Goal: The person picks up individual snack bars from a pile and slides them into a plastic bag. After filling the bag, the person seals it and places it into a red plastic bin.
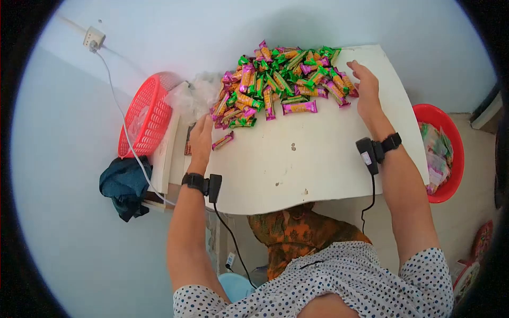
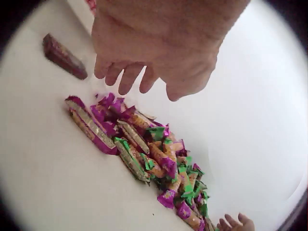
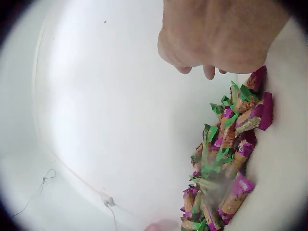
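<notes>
A heap of small wrapped snack bars (image 1: 281,79), in purple and green wrappers, covers the far part of the white table (image 1: 328,153). At the heap's left end is my left hand (image 1: 200,139), fingers extended and holding nothing. One purple bar (image 1: 222,140) lies apart from the heap, just right of that hand. My right hand (image 1: 368,90) stands at the heap's right end, empty, its fingers pointing to the far side. In the left wrist view the left fingers (image 2: 126,79) are slightly spread above the bars. The back of the hand hides most right fingers in the right wrist view.
Left of the table stand a red plastic basket (image 1: 139,122) and clear plastic bags (image 1: 197,98). A white cable (image 1: 113,87) runs down from a wall socket, past a dark cloth (image 1: 124,183). On the right, a red tub (image 1: 460,159) with packaging inside sits on the floor.
</notes>
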`<state>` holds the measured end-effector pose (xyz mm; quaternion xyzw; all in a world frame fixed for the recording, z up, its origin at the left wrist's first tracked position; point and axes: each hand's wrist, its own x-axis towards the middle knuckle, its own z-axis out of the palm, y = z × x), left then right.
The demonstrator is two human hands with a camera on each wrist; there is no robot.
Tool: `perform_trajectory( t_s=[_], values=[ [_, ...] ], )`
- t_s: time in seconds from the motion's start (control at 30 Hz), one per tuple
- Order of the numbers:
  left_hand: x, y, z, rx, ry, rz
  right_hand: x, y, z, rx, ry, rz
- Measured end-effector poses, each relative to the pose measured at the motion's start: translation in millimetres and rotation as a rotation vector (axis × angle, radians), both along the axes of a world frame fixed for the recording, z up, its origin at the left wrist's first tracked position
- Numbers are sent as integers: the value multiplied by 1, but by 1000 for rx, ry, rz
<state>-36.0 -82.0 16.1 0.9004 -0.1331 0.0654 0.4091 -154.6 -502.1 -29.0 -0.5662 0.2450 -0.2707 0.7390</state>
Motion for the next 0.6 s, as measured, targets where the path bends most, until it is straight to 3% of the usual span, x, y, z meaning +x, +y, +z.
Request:
perform_trajectory(
  t_s=[0.13,0.17,0.27,0.37,0.47,0.6],
  values=[
    [42,-21,0,120,-179,-90,2,7,-5,33,-25,11],
    [53,-27,6,123,-148,-63,3,15,0,150,-83,-96],
    [86,-50,15,-86,-44,-117,1,18,2,139,-32,-102],
    [113,-61,7,-308,286,-207,4,17,-10,42,-6,-164],
    [143,-56,-8,-28,113,-209,6,23,-16,81,-42,-160],
    [175,-41,-20,136,94,-164,6,24,-14,29,-7,-177]
  ],
)
